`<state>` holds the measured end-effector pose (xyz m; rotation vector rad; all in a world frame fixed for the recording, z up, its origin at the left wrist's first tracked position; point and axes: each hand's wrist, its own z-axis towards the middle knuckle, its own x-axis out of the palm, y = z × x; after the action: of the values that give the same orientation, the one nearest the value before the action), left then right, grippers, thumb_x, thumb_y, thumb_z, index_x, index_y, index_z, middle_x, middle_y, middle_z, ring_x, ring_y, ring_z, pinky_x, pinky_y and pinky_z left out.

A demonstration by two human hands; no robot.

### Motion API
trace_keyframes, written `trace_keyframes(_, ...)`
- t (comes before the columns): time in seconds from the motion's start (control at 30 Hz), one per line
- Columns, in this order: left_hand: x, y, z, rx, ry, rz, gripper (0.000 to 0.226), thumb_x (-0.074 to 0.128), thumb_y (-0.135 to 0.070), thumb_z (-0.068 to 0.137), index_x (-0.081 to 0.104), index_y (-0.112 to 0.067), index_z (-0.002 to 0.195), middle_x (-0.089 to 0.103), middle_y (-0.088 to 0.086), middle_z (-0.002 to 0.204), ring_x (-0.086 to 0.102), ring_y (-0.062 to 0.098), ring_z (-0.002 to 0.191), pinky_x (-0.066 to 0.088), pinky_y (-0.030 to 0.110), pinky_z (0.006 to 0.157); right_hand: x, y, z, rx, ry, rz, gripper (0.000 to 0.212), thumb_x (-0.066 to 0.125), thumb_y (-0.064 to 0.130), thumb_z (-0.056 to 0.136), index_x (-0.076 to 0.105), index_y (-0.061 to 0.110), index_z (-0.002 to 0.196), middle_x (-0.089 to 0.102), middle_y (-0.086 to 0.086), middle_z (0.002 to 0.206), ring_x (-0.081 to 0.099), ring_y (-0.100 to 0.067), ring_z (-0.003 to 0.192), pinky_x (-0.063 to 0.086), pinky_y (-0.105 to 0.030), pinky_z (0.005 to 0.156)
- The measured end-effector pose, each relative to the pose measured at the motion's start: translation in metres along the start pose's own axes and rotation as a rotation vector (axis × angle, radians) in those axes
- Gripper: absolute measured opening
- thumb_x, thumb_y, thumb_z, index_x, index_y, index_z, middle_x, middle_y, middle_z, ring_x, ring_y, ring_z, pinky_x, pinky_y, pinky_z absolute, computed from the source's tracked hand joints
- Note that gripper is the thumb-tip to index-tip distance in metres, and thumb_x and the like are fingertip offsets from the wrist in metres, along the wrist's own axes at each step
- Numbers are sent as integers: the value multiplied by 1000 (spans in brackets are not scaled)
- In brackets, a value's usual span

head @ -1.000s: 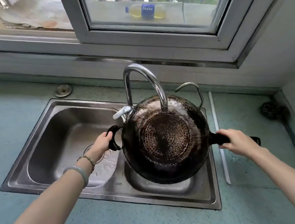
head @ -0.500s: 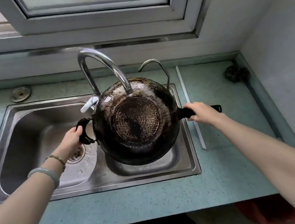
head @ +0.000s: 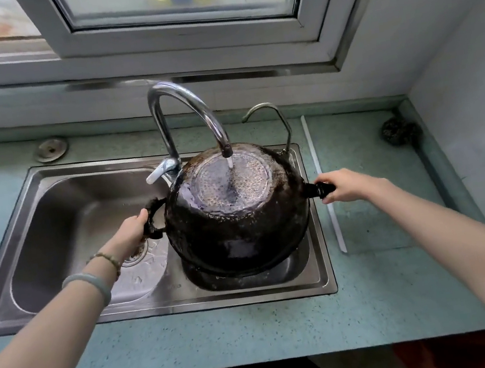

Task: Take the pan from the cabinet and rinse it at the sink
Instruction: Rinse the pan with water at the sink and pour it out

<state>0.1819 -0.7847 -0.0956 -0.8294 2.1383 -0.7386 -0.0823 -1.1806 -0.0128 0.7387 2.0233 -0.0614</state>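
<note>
Worktop [head: 255, 331]: teal, speckled, runs L–R, w/ a window [head: 182, 33] above its back edge. Sink [head: 159, 309]: steel, two basins, set into worktop. L basin is the larger, w/ drain [head: 137, 253] in its floor, wet around it. Pan [head: 236, 234]: dark, blackened, held upside down over R basin, base up. Its near rim sits low in the basin; contact w/ basin floor can't be told. Tap [head: 164, 126]: tall chrome gooseneck rising behind the divider btw. basins, spout directly above pan base. White-tipped lever [head: 156, 175] at its foot points left. Water [head: 230, 166] falls from spout onto centre of base & spreads over it. L hand [head: 131, 230]: fingers curled round the loop handle [head: 153, 224] on pan's L side. R hand [head: 347, 184]: wrapped round the straight handle [head: 316, 189] on pan's R side; handle end hidden in the fist. Both forearms bare, reaching in from the bottom corners. Small tap [head: 281, 122]: thin curved spout at sink's back R corner, just behind pan. White strip [head: 324, 184]: long, thin, lying on worktop just R of sink, running front–back. Scourer [head: 399, 132]: dark ball in worktop's back R corner, near the wall. Cap [head: 51, 148]: round metal disc on worktop behind L basin. L wrist: pale bangle [head: 90, 281] & bead bracelet [head: 108, 258].
</note>
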Motion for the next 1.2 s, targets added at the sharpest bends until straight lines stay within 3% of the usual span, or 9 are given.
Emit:
trace_keyframes(0.2, 17, 4, -7, -26, 46, -22, 32, 32, -29, 102, 49, -3, 94, 41, 8, 62, 31, 18, 49, 20, 27, 48, -23, 3, -8, 8, -69, -62, 36, 71, 24, 79, 57, 28, 112, 58, 2, 96, 55, -20, 90, 45, -32, 73)
trace_keyframes(0.33, 18, 6, -5, -18, 16, -75, 33, 34, -29, 102, 48, -10, 79, 43, 8, 64, 33, 18, 52, 22, 26, 50, -19, 6, -9, -1, -146, -149, 37, 68, 27, 81, 54, 31, 115, 62, 2, 106, 57, -23, 101, 42, -32, 69)
trace_keyframes(0.47, 10, -3, -10, 67, -28, -56, 32, 34, -25, 101, 47, -8, 78, 46, 10, 66, 41, 22, 57, 27, 29, 52, 1, 6, -6, 1, -183, -123, 38, 68, 27, 81, 52, 29, 116, 61, -2, 103, 59, -27, 100, 48, -38, 75)
trace_keyframes(0.6, 0, -9, -9, 146, -77, 34, 32, 37, -26, 100, 53, 0, 92, 58, 19, 79, 56, 29, 69, 45, 39, 66, 22, 7, -4, 0, -180, -104, 40, 69, 27, 80, 50, 24, 115, 60, -6, 105, 59, -28, 99, 49, -38, 75)
trace_keyframes(0.7, -1, -19, -14, 193, -74, 45, 31, 36, -22, 100, 53, 3, 95, 60, 16, 72, 59, 22, 56, 50, 29, 59, 31, 6, -2, 6, -152, -80, 40, 69, 26, 80, 47, 24, 114, 60, -6, 107, 60, -28, 100, 52, -43, 77)
trace_keyframes(0.87, -9, -24, -11, 170, -71, 88, 36, 39, -33, 98, 55, -2, 91, 60, 13, 85, 56, 27, 80, 40, 36, 73, 31, 5, -2, 0, -88, 1, 42, 70, 19, 80, 49, 22, 117, 61, -4, 110, 59, -24, 102, 51, -39, 83)
trace_keyframes(1.03, -6, -27, -18, 96, -11, 49, 45, 37, -27, 101, 51, -4, 65, 56, -1, 40, 56, 25, 55, 42, 34, 62, 25, 5, -3, 67, -31, 109, 45, 71, 20, 80, 50, 23, 120, 60, -4, 115, 56, -21, 105, 47, -33, 86)
trace_keyframes(1.13, 0, -18, -12, 42, -4, -11, 41, 36, -31, 101, 50, -4, 72, 54, 11, 57, 51, 27, 62, 44, 38, 61, 21, 8, -6, 79, -55, 155, 46, 69, 19, 79, 52, 21, 122, 55, 1, 108, 51, -16, 97, 39, -27, 79)
trace_keyframes(1.2, 5, -14, -12, -38, 6, -26, 39, 33, -33, 101, 47, -6, 77, 50, 14, 62, 41, 22, 47, 29, 27, 46, 22, 9, -10, 90, -120, 202, 39, 71, 23, 76, 54, 26, 111, 57, 2, 102, 55, -19, 97, 40, -30, 78)
